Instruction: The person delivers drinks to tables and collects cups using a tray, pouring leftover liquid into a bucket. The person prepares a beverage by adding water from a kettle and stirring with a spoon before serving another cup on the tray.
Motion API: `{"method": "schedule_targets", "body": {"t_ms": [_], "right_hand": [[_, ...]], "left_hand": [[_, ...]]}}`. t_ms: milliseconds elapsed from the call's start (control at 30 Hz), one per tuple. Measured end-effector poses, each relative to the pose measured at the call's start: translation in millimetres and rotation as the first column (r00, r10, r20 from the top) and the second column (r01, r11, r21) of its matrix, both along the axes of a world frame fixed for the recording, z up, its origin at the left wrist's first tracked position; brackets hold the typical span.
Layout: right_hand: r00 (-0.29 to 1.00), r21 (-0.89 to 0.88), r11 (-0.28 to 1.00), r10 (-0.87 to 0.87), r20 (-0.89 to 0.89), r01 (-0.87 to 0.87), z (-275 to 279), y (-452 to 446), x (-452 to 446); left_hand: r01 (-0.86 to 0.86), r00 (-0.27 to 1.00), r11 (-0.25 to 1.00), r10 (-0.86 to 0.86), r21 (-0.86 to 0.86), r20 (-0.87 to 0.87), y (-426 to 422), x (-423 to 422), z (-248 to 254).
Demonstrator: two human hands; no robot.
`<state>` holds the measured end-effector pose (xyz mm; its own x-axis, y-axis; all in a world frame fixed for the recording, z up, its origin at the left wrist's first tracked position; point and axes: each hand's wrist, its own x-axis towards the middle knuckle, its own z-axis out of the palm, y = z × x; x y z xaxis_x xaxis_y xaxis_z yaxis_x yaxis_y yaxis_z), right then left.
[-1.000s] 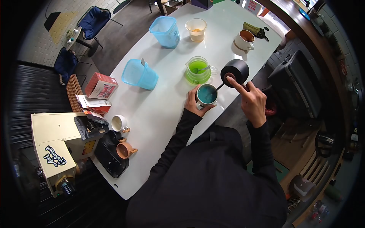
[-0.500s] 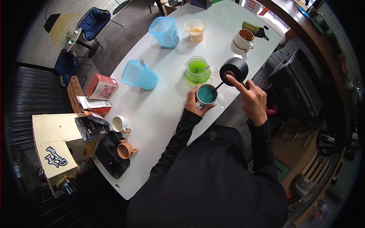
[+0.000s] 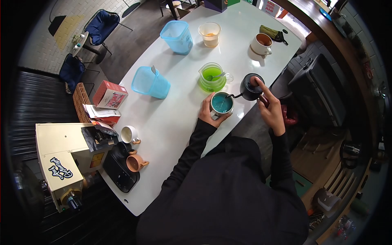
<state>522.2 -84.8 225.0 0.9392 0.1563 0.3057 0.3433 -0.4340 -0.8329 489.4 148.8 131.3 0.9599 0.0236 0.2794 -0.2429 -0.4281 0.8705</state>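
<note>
My left hand point(image 3: 210, 113) wraps round a light-coloured cup point(image 3: 212, 111) near the table's edge; its inside shows blue-green. In my right hand point(image 3: 271, 112) is a black gooseneck kettle point(image 3: 248, 88), held by its handle with the index finger laid on the lid. The kettle's thin spout tip sits at the cup's right rim. I cannot make out a stream of water. Just beyond the cup stands a glass server point(image 3: 212, 84) of bright green liquid with a spoon point(image 3: 216, 76) in it.
Two light-blue plastic containers point(image 3: 150, 83) and a clear cup point(image 3: 209, 38) stand further left and back on the white table point(image 3: 163, 122). A white mug point(image 3: 260, 48) and green pouch point(image 3: 271, 33) are back right. Mugs, a black scale point(image 3: 120, 171) and a cream machine point(image 3: 61, 141) occupy the left end.
The kettle has tipped back toward level and moved slightly down and right, its spout drawn from inside the cup to the rim. My left hand and the cup have stayed put.
</note>
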Motion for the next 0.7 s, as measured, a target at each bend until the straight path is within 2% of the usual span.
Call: {"method": "schedule_targets", "body": {"t_ms": [167,300,400,500,700], "right_hand": [[0.952,0.15,0.984,-0.05,-0.303,0.1,-15,-16,5],[0.954,0.171,0.973,-0.099,-0.285,0.152,-24,-17,12],[0.953,0.108,0.978,-0.146,-0.266,0.18,-36,-17,21],[0.97,0.129,0.976,-0.148,-0.194,0.175,-42,-13,30],[0.967,0.041,0.979,-0.19,-0.168,0.2,-53,-8,47]], "left_hand": [[0.013,1.0,0.999,-0.013,0.032,0.0,-3,-1,15],[-0.035,0.999,0.999,0.034,0.033,0.014,-5,1,12],[-0.073,0.996,0.992,0.067,0.105,0.058,-4,0,18],[-0.097,0.993,0.987,0.088,0.126,0.077,0,-3,18],[-0.137,0.991,0.976,0.133,0.171,0.035,22,-14,22]]}}
